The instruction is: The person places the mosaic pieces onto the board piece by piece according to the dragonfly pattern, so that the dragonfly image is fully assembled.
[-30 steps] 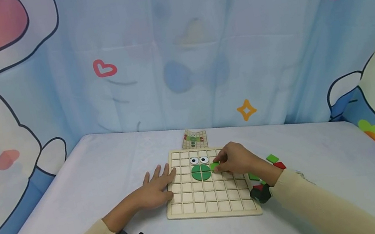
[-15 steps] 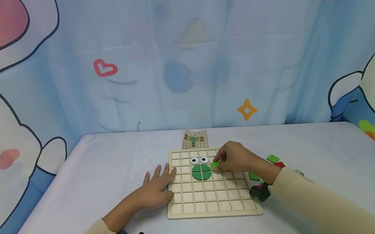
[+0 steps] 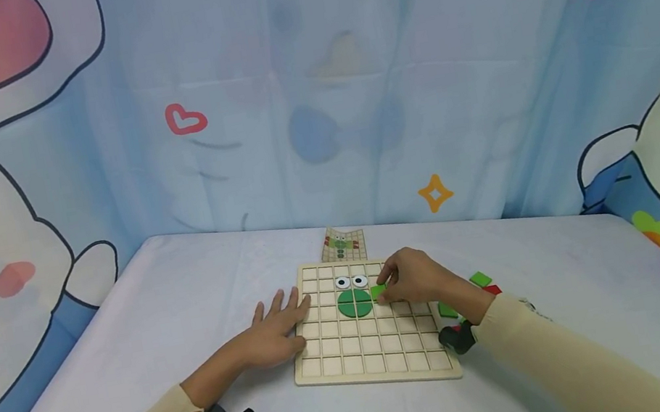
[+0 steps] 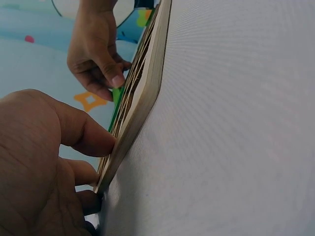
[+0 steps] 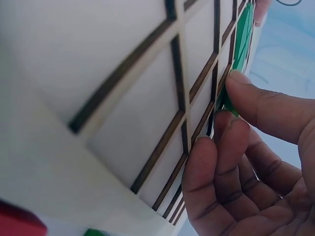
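Note:
A wooden grid board [image 3: 375, 367] lies on the table, with dark green rounded tiles [image 3: 354, 303] set in its cells and two eye tiles [image 3: 351, 282] above them. My right hand [image 3: 412, 276] pinches a light green tile [image 3: 377, 292] between thumb and fingers, just right of the dark green ones. In the right wrist view the thumb and fingertips meet over the grid, partly hiding that tile. My left hand [image 3: 273, 334] rests at the board's left edge with fingers spread. The left wrist view shows its thumb and fingers touching the wooden rim [image 4: 142, 105].
A small pattern card [image 3: 342, 244] with a frog-like picture lies behind the board. Loose green tiles [image 3: 480, 279] and red tiles [image 3: 493, 290] lie right of the board, partly behind the right forearm. A printed curtain [image 3: 348, 85] hangs beyond the table.
Almost nothing moves. The right hand keeps its pinch on the light green tile in the same place, and the left hand stays at the board's edge.

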{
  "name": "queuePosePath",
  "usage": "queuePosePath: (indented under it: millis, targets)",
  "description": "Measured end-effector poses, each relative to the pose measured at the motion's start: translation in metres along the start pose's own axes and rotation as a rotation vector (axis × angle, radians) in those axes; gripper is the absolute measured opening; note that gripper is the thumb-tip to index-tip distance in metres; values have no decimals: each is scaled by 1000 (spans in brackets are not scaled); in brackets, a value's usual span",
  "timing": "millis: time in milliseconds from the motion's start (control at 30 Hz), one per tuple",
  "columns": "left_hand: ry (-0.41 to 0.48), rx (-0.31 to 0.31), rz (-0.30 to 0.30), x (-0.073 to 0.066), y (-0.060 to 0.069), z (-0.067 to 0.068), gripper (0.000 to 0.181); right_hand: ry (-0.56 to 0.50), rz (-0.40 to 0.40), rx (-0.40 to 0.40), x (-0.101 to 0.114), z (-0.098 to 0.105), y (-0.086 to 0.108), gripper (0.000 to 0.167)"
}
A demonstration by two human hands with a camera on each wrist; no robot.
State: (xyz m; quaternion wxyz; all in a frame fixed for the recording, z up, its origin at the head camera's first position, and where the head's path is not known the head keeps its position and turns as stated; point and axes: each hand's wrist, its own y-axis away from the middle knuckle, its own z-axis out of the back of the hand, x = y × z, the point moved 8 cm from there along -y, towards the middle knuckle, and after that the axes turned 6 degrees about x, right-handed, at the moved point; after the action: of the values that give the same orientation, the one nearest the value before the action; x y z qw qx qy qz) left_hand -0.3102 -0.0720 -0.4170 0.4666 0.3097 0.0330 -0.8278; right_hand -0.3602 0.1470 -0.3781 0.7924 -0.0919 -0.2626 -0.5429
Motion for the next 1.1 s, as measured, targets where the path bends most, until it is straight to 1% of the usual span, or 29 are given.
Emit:
queuePosePath:
  millis: [367, 600, 800, 1000, 1100]
  targets:
    - [0, 1, 1, -1, 0, 0, 69, -29, -12, 24, -5, -1, -1, 21]
    - [2, 1, 1, -1, 1, 0, 69, 4, 7, 4, -3, 0, -1, 19]
    - [2, -4, 3, 1, -1, 0, 68, 26, -10, -24, -2, 0, -2, 20]
    - [2, 1, 6, 1, -1, 0, 68, 87, -27, -31, 0, -1, -1, 21]
    - [5, 1, 6, 1, -1, 0, 68, 115, -22, -25, 1, -1, 0, 22]
